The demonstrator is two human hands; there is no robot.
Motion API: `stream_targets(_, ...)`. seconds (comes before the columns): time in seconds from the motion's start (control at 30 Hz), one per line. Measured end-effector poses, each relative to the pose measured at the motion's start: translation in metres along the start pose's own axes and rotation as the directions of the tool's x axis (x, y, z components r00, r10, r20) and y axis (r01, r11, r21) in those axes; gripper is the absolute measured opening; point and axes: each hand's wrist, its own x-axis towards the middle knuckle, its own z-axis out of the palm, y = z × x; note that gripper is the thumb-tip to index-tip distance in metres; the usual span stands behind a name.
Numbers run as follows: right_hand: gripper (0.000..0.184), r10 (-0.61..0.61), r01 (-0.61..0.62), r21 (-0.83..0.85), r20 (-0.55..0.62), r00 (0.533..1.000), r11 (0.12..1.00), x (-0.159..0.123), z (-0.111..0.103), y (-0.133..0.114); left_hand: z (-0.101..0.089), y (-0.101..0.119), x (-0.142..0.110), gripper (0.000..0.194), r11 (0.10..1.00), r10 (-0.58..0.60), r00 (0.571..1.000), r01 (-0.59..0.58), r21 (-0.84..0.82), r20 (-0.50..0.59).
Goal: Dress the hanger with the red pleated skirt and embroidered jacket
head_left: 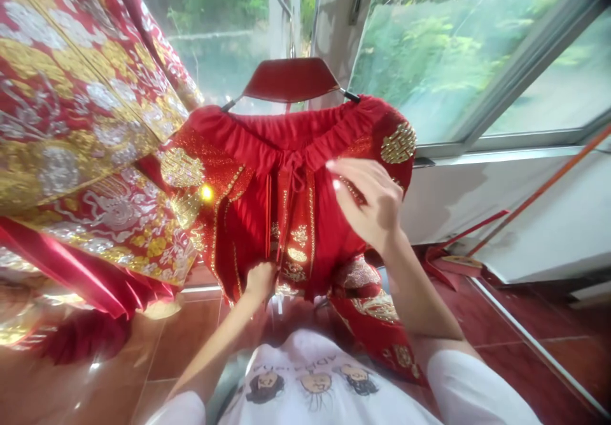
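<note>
A red embroidered skirt [248,177] with gold beadwork hangs from a red hanger [289,80] in front of a window. My right hand [370,202] rests on the skirt's upper right part, fingers bent and pinching at the fabric near the waistband. My left hand [260,280] is lower down, closed on the skirt's lower edge near the middle panel. A red drawstring [286,186] hangs down from the waistband's centre.
A second red and gold embroidered garment [81,145] hangs at the left, close to the skirt. Windows [439,49] with greenery outside stand behind. A white sill [515,202] and an orange-handled broom [539,193] are at the right. The floor is red tile [520,342].
</note>
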Motion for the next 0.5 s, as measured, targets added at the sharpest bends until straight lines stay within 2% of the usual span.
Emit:
stream_targets(0.07, 0.032, -0.06, 0.061, -0.03, 0.044, 0.997, 0.998, 0.018, 0.01, 0.014, -0.034, 0.006, -0.001, 0.031, 0.997, 0.073, 0.997, -0.074, -0.024, -0.032)
stream_targets(0.13, 0.037, -0.063, 0.071, -0.048, 0.145, 0.987, 0.996, 0.031, 0.021, 0.025, -0.081, 0.019, -0.001, 0.034, 0.974, 0.207, 0.959, -0.22, -0.047, -0.193)
stream_targets(0.17, 0.039, -0.05, 0.063, -0.06, 0.193, 0.98, 0.996, 0.035, 0.026, 0.028, -0.105, 0.028, -0.001, 0.033, 0.932, 0.332, 0.863, -0.362, -0.008, -0.38)
stream_targets(0.2, 0.041, -0.029, 0.048, -0.075, 0.234, 0.972, 0.996, 0.037, 0.031, 0.03, -0.128, 0.036, 0.001, 0.032, 0.895, 0.411, 0.726, -0.437, 0.091, -0.551)
stream_targets(0.23, 0.042, -0.002, 0.028, -0.093, 0.269, 0.963, 0.995, 0.038, 0.034, 0.031, -0.148, 0.043, 0.003, 0.033, 0.883, 0.435, 0.604, -0.432, 0.184, -0.668)
stream_targets(0.27, 0.043, 0.026, 0.009, -0.114, 0.298, 0.954, 0.993, 0.037, 0.036, 0.03, -0.164, 0.05, 0.007, 0.036, 0.881, 0.447, 0.521, -0.399, 0.255, -0.727)
stream_targets(0.3, 0.044, 0.05, -0.007, -0.136, 0.32, 0.946, 0.991, 0.035, 0.036, 0.029, -0.175, 0.054, 0.011, 0.038, 0.88, 0.46, 0.49, -0.36, 0.309, -0.74)
stream_targets(0.33, 0.044, 0.069, -0.017, -0.154, 0.339, 0.938, 0.988, 0.031, 0.035, 0.027, -0.181, 0.057, 0.014, 0.038, 0.877, 0.476, 0.5, -0.333, 0.347, -0.724)
stream_targets(0.37, 0.044, 0.079, -0.02, -0.164, 0.358, 0.93, 0.986, 0.027, 0.032, 0.025, -0.183, 0.058, 0.017, 0.035, 0.866, 0.499, 0.53, -0.327, 0.377, -0.685)
stream_targets(0.43, 0.044, 0.071, -0.012, -0.153, 0.386, 0.92, 0.988, 0.02, 0.024, 0.021, -0.178, 0.055, 0.018, 0.031, 0.832, 0.554, 0.578, -0.365, 0.417, -0.599)
stream_targets(0.5, 0.043, 0.041, 0.002, -0.109, 0.396, 0.917, 0.994, 0.013, 0.015, 0.019, -0.168, 0.049, 0.011, 0.028, 0.801, 0.599, 0.577, -0.422, 0.425, -0.555)
